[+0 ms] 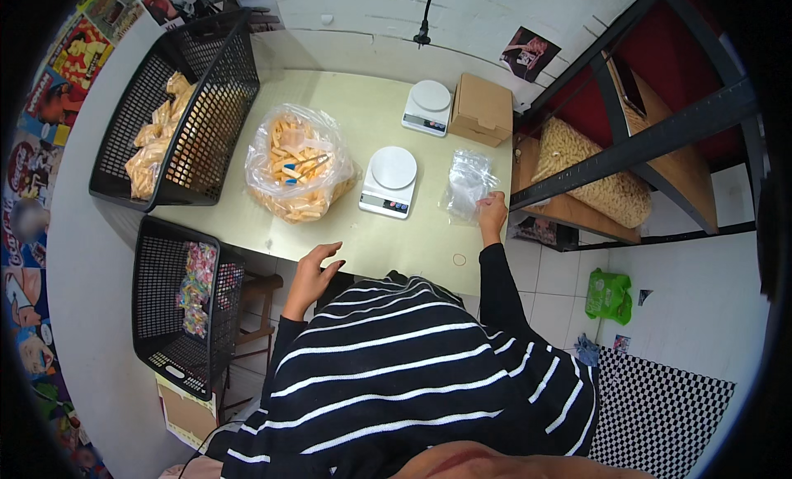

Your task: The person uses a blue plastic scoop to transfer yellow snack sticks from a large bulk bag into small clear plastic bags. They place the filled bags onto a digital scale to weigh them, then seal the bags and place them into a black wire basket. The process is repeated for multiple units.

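My right hand [492, 211] touches the lower right edge of a pile of clear plastic bags [468, 181] on the table; whether the fingers pinch a bag cannot be told. My left hand [317, 276] hovers at the table's front edge with thumb and fingers apart, holding nothing. Between them, farther back, stands a white digital kitchen scale [390, 182] with a bare round platform. To its left sits a large open clear plastic bag of stick-shaped snacks [299, 191], with blue-ended metal tongs [309, 168] lying on top.
Behind stand a second white scale [427, 107] and a cardboard box [482, 109]. Black plastic crates hold bagged snacks [154, 151] and colourful packets [199, 287] at the left. A rubber band [459, 260] lies near the front edge. A shelf post [643, 142] rises at the right.
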Tool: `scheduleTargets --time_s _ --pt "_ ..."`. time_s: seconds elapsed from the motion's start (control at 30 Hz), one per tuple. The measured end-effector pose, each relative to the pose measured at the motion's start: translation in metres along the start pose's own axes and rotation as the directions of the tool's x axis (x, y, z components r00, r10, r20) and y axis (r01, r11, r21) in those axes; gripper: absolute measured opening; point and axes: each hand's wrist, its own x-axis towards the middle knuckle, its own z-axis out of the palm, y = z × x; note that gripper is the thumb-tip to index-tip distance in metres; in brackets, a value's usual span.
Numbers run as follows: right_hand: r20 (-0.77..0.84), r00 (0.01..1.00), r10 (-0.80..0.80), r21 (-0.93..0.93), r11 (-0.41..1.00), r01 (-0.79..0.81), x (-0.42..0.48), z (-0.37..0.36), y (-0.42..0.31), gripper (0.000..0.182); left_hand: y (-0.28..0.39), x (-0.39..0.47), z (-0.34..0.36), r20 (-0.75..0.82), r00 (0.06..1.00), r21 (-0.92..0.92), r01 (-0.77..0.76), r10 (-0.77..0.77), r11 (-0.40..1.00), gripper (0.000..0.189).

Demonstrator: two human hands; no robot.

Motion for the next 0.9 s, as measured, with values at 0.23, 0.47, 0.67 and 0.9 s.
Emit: scheduleTargets --time_s 0.23,0.47,0.67,0.9 --pt "0.018 0.975 -0.220 0.047 0.975 0.219 -0.004 -0.021 -0.003 0.013 0.004 0.028 0.013 0.101 0.994 -0.092 -0.038 0.048 0.995 0.036" --pt "0.622 0.662 -0.419 0.573 0.820 -0.019 -0.081 -0.048 -0.128 0.017 0.010 0.070 0.039 0.217 0.976 -0.524 0.133 -0.019 0.841 0.061" --pt "0.720 0.504 -0.477 0.607 0.784 -0.126 -0.118 -0.047 -0.161 0.019 0.041 0.088 0.036 0.323 0.945 -0.648 0.190 0.041 0.737 0.038" --pt "0.603 0.626 -0.495 0.512 0.841 0.172 -0.129 -0.047 -0.179 0.026 0.044 0.082 0.029 0.197 0.974 -0.687 0.218 -0.110 0.693 0.026"
